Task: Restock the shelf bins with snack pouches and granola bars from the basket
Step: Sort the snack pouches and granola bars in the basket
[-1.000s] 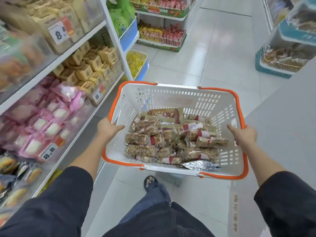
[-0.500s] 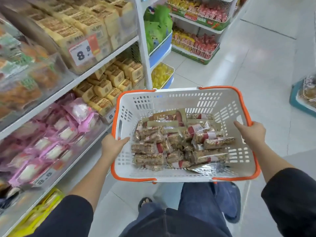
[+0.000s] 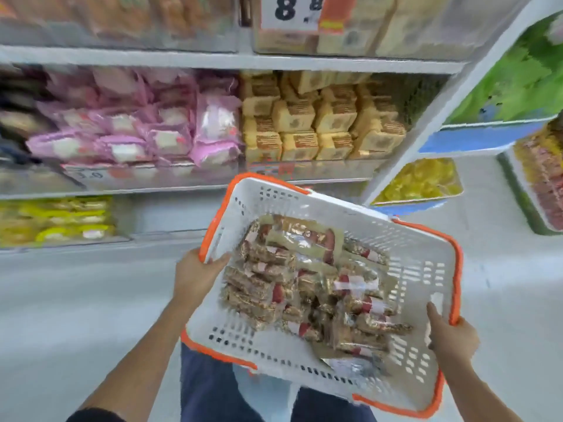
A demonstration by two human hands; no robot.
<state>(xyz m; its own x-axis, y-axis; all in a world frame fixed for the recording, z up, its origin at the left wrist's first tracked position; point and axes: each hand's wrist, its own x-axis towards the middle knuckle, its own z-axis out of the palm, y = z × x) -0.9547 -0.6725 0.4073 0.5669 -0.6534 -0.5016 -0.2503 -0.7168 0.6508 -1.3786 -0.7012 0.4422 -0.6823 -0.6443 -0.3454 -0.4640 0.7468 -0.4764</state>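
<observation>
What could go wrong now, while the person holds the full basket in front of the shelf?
1. The basket is tilted, and the granola bars are piled loosely, so some may slide out.
2. The left hand and right hand both grip the rim, so neither is free to take a bar; releasing one side may tip the basket further.

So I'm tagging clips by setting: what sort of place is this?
Most likely a snack aisle in a small shop: shelves of packaged snacks, a price tag on a bin, and a shopping basket of granola bars.
</observation>
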